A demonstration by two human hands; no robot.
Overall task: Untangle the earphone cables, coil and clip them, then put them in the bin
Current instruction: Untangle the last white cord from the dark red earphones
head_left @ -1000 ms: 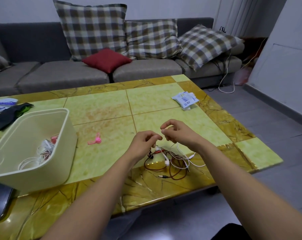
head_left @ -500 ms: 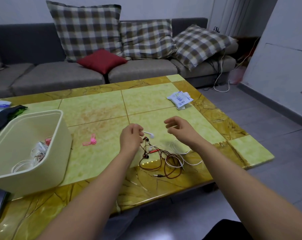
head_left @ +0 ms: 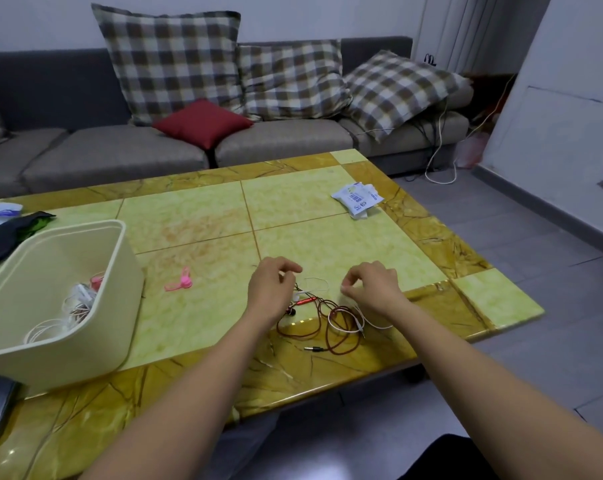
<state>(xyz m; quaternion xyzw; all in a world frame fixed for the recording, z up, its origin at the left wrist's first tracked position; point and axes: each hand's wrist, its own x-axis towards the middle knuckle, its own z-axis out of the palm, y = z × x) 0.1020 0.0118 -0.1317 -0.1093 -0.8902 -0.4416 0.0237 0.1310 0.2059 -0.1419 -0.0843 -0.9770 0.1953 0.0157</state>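
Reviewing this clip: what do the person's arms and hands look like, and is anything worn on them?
Both forearms are bare from the bottom edge of the frame up to the wrists; no sleeves reach into view. The left hand and right hand have no gloves, and no watch, bracelet or ring can be seen on them. No markings or tattoos show. Fingers are slim; nail detail is too small to tell.

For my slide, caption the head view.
Both hands tease white and dark red earphone cables apart on a yellow marble table.
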